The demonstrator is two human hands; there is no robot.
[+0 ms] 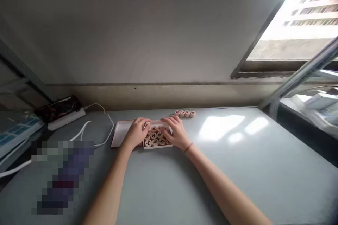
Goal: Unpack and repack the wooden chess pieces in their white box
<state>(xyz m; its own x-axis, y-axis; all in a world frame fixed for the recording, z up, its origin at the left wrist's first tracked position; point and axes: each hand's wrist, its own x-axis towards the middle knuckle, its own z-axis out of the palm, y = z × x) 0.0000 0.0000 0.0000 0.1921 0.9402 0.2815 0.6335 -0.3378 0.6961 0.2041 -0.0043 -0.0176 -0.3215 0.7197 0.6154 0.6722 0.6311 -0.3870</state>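
A shallow open box (158, 147) on the table holds several round wooden Chinese chess pieces (155, 142) in rows, marked with dark characters. Its flat lid (123, 128) lies against the left side, partly under my left hand. My left hand (137, 132) is at the box's upper left corner, thumb and fingers closed around a chess piece (147, 124). Over the right side of the box, my right hand (176, 133) reaches in with thumb and fingers apart, hiding some pieces. Its fingertips are close to the pieces; contact is hard to make out.
Behind the box stands a short row of stacked chess pieces (185, 113). A dark phone-like object (62, 109), a white cable (105, 140) and a blurred-out patch (63, 179) are on the left. Metal bars (298, 74) rise at the right near the window.
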